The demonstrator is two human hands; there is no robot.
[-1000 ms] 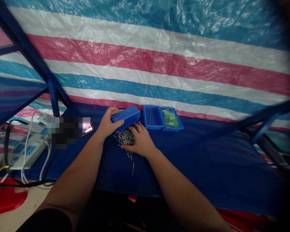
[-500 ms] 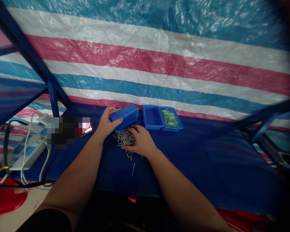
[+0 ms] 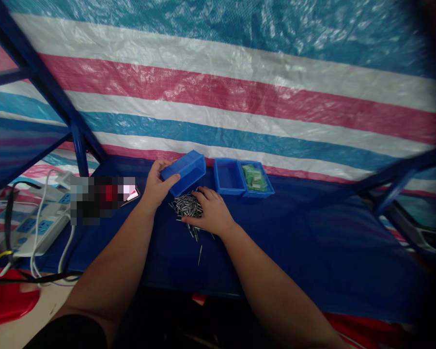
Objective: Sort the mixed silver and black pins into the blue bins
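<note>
My left hand (image 3: pixel 159 185) grips a blue plastic bin (image 3: pixel 184 173) by its side and end, thumb on the near wall. The bin is tilted on its side just above a heap of thin, silvery metal pins (image 3: pixel 187 206) on the blue tabletop. My right hand (image 3: pixel 213 209) rests against the heap's right side, thumb and fingers apart and curved about it. Whether any pins lie under its palm is hidden. One pin (image 3: pixel 199 255) lies by itself nearer the front edge.
Right of the held bin stand an empty blue bin (image 3: pixel 228 176) and another blue bin (image 3: pixel 267 193) with green-wrapped packets (image 3: pixel 254 177). Power strips (image 3: pixel 39 228) with cables and a phone (image 3: pixel 132 194) lie on the left. Striped sheeting (image 3: pixel 240 92) hangs behind the table.
My left hand has lifted the bin slightly up and to the left, away from the heap. My right hand has barely moved.
</note>
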